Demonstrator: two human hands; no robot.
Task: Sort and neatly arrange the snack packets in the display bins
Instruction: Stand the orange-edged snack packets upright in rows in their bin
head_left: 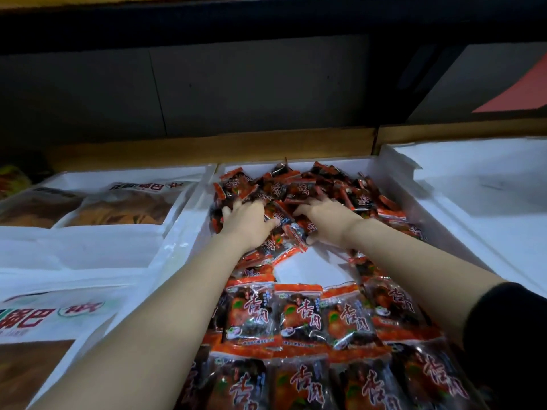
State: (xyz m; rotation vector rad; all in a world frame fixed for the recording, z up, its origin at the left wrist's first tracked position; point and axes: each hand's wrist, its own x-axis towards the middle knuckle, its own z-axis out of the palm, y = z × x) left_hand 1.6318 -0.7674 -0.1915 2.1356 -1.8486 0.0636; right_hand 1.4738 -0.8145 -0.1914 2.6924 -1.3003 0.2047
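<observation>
Packets (299, 312), glossy red-and-black plastic pillows, fill the middle bin (299, 269) of three white ones: a loose heap too many to count at centre frame, a tidy row of four below. Left hand (245, 221) lies splayed on the heap; right hand (324, 218) cups some between fingers and thumb. Three big white bags (139, 208) lie at left.

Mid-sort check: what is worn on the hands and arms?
Both the left hand and right hand are gloveless; no watch or rings show. A black sleeve begins near the right elbow; the left forearm is bare to the frame edge.
</observation>
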